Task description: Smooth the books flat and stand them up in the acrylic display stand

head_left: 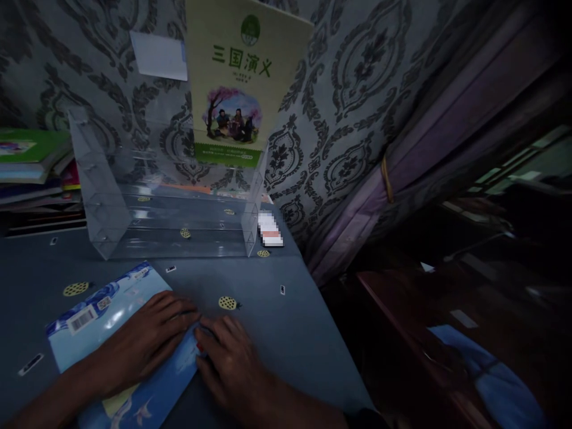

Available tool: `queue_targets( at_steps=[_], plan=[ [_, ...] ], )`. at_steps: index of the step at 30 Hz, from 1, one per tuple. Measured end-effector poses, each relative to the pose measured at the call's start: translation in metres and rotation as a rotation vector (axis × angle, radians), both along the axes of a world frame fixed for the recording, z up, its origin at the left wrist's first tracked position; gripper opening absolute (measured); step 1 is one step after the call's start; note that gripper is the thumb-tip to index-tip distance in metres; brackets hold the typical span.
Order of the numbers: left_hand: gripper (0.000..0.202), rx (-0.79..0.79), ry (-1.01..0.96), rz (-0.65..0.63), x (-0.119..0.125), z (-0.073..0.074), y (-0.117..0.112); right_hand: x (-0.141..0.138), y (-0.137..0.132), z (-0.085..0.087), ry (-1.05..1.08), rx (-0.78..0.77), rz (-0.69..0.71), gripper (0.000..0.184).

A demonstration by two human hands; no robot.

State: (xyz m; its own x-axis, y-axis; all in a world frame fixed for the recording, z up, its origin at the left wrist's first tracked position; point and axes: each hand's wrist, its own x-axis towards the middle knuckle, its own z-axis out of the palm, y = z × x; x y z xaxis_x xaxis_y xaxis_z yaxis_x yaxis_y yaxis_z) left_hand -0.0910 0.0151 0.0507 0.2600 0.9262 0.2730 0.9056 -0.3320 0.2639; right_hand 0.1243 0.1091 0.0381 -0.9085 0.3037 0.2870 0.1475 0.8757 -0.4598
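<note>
A blue, glossy-covered book (129, 298) lies at a slant on the table, with barcodes along its far edge. My left hand (156, 333) rests on its cover, palm down, the fingers stretched out toward the right edge. At that edge my right hand (230, 351) has its curled fingers and thumb on the book's side. A small red spot shows by the right fingertips; I cannot make out what it is. Beyond the hands stands a clear tiered rack (105, 208). A pale green book (241, 77) stands upright on its upper part.
Stacked books (36, 161) sit at the left back. A blurred white and red item (270, 229) lies right of the rack. The table (286, 333) ends at the right, beside a tied purple curtain (357, 196) and a dark red surface (402, 322) with a blue item on it.
</note>
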Motion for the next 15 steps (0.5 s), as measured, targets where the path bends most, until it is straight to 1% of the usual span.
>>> queue_targets(
  at_steps=[7, 12, 15],
  plan=[
    [0.041, 0.064, 0.051, -0.027, -0.0026, -0.0058, -0.0011, -0.0031, -0.004, 0.0013, -0.009, 0.039, -0.016, 0.03],
    [0.038, 0.117, 0.101, -0.023, -0.003, -0.0053, -0.0014, -0.006, -0.0013, 0.0073, -0.016, 0.044, -0.002, 0.025],
    [0.038, 0.136, 0.104, -0.042, -0.004, -0.0046, 0.0002, -0.0075, -0.0011, 0.0072, -0.016, 0.054, -0.012, 0.025]
  ],
)
